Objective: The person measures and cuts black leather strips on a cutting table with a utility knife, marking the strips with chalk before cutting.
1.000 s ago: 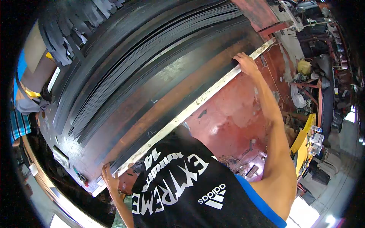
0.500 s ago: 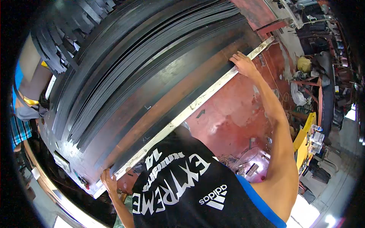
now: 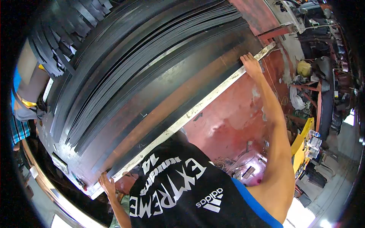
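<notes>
Red surface (image 3: 228, 127) borders a black "EXTREME" "adidas" shirt (image 3: 201, 182), left hand (image 3: 107, 185) and right hand (image 3: 252, 65) gripping a pale bar (image 3: 192, 113).

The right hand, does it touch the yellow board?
No, the right hand lies across the pale edge, well apart from the yellow board.

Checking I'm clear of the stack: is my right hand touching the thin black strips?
Apart: the head view shows dark and brown surface between the right hand and the black strips.
</notes>
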`<state>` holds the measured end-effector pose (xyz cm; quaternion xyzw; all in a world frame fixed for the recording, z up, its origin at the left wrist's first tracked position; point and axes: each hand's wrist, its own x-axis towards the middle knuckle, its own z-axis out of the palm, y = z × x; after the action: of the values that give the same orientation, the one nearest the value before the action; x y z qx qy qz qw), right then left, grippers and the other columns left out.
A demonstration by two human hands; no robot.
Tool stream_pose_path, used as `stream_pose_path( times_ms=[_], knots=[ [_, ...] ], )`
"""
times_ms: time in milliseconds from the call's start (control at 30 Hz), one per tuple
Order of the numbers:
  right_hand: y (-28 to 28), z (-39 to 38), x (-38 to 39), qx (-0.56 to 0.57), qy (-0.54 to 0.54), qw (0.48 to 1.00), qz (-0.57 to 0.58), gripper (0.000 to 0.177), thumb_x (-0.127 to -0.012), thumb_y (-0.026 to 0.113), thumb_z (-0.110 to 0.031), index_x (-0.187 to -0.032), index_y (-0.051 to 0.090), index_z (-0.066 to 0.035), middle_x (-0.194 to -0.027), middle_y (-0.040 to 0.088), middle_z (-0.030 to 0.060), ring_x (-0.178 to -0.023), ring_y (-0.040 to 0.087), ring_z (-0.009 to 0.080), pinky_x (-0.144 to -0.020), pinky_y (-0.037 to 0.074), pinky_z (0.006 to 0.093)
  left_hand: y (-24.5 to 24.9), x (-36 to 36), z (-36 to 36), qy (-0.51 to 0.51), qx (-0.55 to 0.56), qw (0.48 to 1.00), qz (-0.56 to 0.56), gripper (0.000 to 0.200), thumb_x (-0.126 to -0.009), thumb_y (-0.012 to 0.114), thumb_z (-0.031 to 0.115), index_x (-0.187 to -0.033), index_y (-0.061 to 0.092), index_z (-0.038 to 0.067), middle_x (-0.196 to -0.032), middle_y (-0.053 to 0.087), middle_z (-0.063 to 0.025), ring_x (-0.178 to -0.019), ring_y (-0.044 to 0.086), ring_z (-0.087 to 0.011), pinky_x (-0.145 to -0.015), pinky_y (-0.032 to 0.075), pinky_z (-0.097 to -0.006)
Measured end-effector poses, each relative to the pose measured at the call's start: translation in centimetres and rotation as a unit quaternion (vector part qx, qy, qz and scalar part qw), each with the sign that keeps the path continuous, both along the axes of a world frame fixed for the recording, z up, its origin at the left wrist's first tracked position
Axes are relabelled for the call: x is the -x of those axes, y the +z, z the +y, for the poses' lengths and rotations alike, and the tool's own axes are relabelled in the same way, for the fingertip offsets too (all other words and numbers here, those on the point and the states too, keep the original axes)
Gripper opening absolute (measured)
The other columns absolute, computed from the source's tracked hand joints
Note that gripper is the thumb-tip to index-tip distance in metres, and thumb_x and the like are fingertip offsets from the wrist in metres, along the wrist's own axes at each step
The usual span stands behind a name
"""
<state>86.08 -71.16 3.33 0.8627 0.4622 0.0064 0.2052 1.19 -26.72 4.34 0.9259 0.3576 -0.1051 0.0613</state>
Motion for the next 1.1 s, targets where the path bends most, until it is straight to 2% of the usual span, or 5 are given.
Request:
stream_pose_path(
  times_ms=[200,533,600,833,1100],
  knots=[
    [-0.4,-0.5,-0.5,-0.014,0.049,0.999,-0.015,0.032,-0.080,0.060,-0.002,-0.111,0.059,-0.005,-0.113,0.065,0.0143,-0.120,0.059,0.0366,-0.107,0.046,0.0419,0.4,-0.2,0.1,0.000,0.012,1.000,0.021,0.044,-0.077,0.063,0.009,-0.120,0.057,0.000,-0.117,0.059,-0.0183,-0.108,0.056,-0.0363,-0.102,0.038,-0.0507],
    [-0.1,-0.5,-0.2,0.003,0.051,0.999,-0.010,0.029,-0.082,0.058,-0.005,-0.110,0.058,-0.005,-0.109,0.065,0.0137,-0.117,0.061,0.0368,-0.107,0.046,0.0424,-0.7,0.7,-0.3,-0.001,-0.029,0.999,0.019,0.043,-0.079,0.059,0.009,-0.120,0.058,-0.001,-0.118,0.060,-0.0181,-0.107,0.056,-0.0354,-0.105,0.036,-0.0510],
    [-0.2,-0.6,0.0,-0.032,0.061,0.997,-0.024,0.024,-0.081,0.058,-0.002,-0.105,0.060,-0.005,-0.108,0.066,0.0133,-0.115,0.062,0.0334,-0.110,0.044,0.0416,-0.7,0.8,-0.3,0.003,-0.031,0.999,0.027,0.043,-0.078,0.060,0.009,-0.120,0.058,-0.001,-0.118,0.060,-0.0182,-0.108,0.056,-0.0354,-0.106,0.035,-0.0506],
    [-0.6,-1.0,-0.7,-0.010,0.058,0.998,-0.011,0.026,-0.080,0.061,-0.002,-0.106,0.061,-0.005,-0.113,0.066,0.0138,-0.117,0.062,0.0335,-0.106,0.048,0.0401,-0.5,1.0,-0.2,0.004,-0.018,0.999,0.046,0.042,-0.078,0.061,0.009,-0.119,0.058,-0.001,-0.119,0.059,-0.0184,-0.109,0.056,-0.0354,-0.107,0.034,-0.0503],
    [0.5,-0.2,-0.8,0.030,0.053,0.998,-0.015,0.025,-0.084,0.056,-0.004,-0.108,0.061,-0.005,-0.114,0.066,0.0128,-0.109,0.063,0.0303,-0.113,0.041,0.0418,-0.4,-1.4,-1.1,0.001,-0.020,1.000,0.020,0.042,-0.075,0.063,0.006,-0.116,0.057,-0.001,-0.115,0.059,-0.0183,-0.112,0.055,-0.0331,-0.107,0.032,-0.0498]
  ],
)
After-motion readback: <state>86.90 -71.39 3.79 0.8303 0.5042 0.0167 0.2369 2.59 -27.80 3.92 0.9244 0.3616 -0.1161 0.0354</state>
